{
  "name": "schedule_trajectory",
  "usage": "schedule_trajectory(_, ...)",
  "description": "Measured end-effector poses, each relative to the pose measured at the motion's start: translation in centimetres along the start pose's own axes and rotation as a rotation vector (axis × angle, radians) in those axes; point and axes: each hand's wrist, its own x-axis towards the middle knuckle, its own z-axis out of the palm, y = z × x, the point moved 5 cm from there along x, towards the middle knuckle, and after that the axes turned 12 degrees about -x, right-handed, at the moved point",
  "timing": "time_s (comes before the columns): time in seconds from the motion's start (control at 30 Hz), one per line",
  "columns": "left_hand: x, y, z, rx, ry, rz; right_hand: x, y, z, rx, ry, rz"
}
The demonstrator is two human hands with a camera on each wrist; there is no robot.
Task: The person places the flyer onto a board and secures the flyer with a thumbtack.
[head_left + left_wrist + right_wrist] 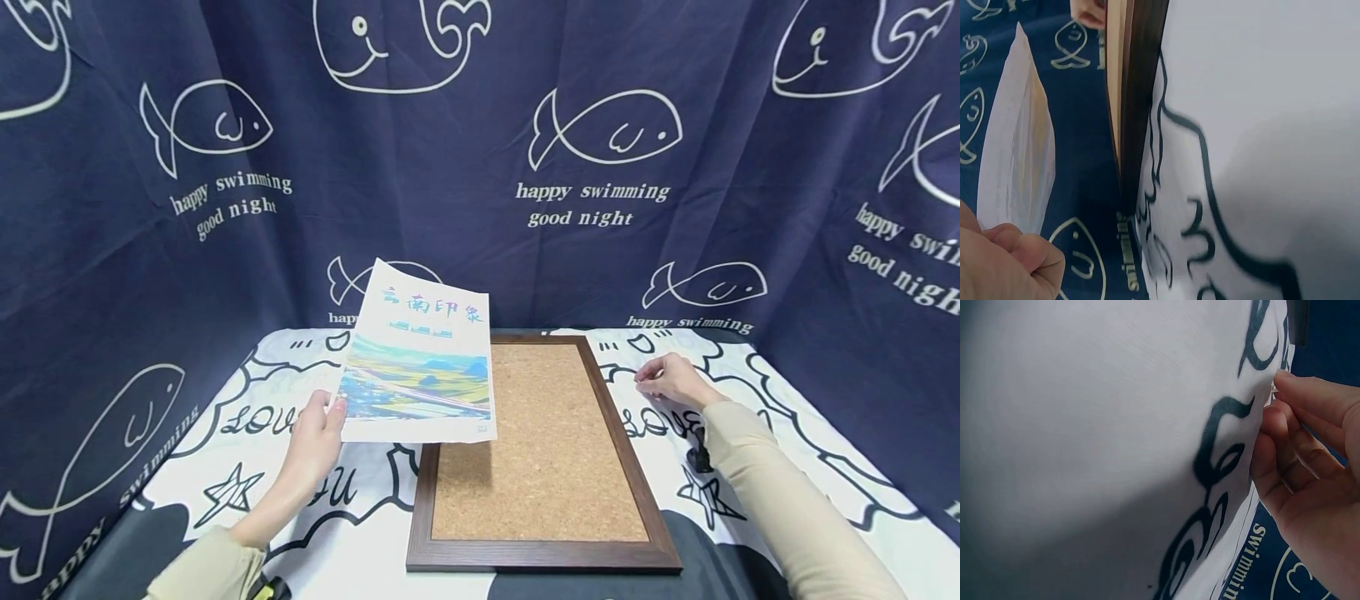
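Observation:
My left hand (330,412) pinches the lower left corner of a printed sheet (420,367) with a landscape picture and coloured characters. It holds the sheet tilted up above the left side of a cork board (547,450) in a dark wooden frame (540,554). The left wrist view shows the sheet (1019,144) edge-on, my left hand (1004,262) below it and the frame (1141,94) beside it. To the right of the frame my right hand (645,382) rests on the tablecloth, fingers curled. In the right wrist view its fingertips (1282,381) pinch a small pale object (1272,394), too small to identify.
A white tablecloth (247,417) with black cartoon lettering and stars covers the table. Dark blue curtains (480,167) with fish drawings close in the back and both sides. A black strap (699,454) sits on my right wrist.

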Motion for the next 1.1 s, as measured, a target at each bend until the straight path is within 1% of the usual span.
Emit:
schedule_trajectory(0.13, -0.2, 0.2, 1.4, -0.027, -0.015, 0.024, 0.0, 0.0, 0.0, -0.007, -0.005, -0.001)
schedule_trajectory(0.27, -0.4, 0.3, 2.8, -0.04, -0.006, 0.051, -0.1, -0.1, -0.1, -0.019, -0.007, 0.004)
schedule_trajectory(0.43, -0.8, 0.5, 4.4, -0.062, -0.003, 0.052, 0.0, -0.2, -0.2, -0.022, -0.003, 0.002)
schedule_trajectory(0.57, -1.3, 0.7, 5.7, -0.082, -0.027, 0.061, 0.0, -0.2, -0.1, -0.011, -0.009, 0.007)
schedule_trajectory(0.7, -1.5, 0.8, 7.1, -0.109, -0.058, 0.042, 0.1, -0.1, -0.1, -0.016, -0.006, 0.014)
schedule_trajectory(0.87, -1.7, 0.5, 8.5, -0.133, -0.09, 0.025, 0.2, 0.0, -0.1, -0.013, 0.002, 0.003)
schedule_trajectory(1.0, -1.9, 0.2, 9.4, -0.163, -0.135, 0.003, 0.2, 0.1, 0.0, -0.016, 0.005, -0.007)
schedule_trajectory(1.1, -2.0, 0.1, 10.0, -0.21, -0.177, -0.034, 0.3, 0.2, 0.0, -0.016, 0.012, -0.012)
